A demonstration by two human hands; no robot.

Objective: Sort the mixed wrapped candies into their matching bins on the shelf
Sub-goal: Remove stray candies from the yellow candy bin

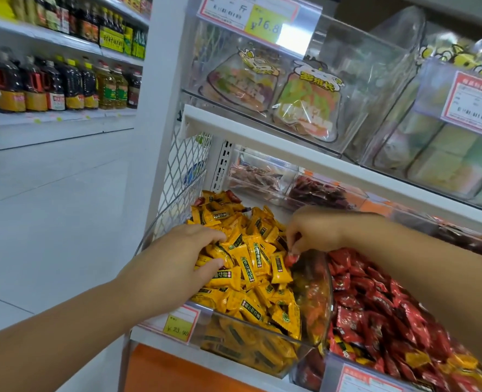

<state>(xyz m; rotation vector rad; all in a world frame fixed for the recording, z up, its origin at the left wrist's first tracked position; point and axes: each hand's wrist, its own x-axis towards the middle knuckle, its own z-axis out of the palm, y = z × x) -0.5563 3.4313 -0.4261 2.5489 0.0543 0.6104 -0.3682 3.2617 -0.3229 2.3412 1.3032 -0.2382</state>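
A clear bin (262,355) on the lower shelf is heaped with yellow wrapped candies (251,258). Right of it, a second clear bin (344,372) holds red wrapped candies (375,304), with a few yellow ones mixed in near its front. My left hand (177,261) rests on the left side of the yellow heap, fingers curled into the candies. My right hand (313,230) hovers over the right side of the yellow bin and pinches a small red candy (292,258) between its fingertips, just above the yellow candies.
A white shelf board (333,165) hangs low over the bins. Small clear boxes (262,176) of brown and red snacks sit behind them. Above are clear bins (290,89) with snack bags. Price tags (179,325) front the bins. Bottles (64,83) line a shelf across the aisle at left.
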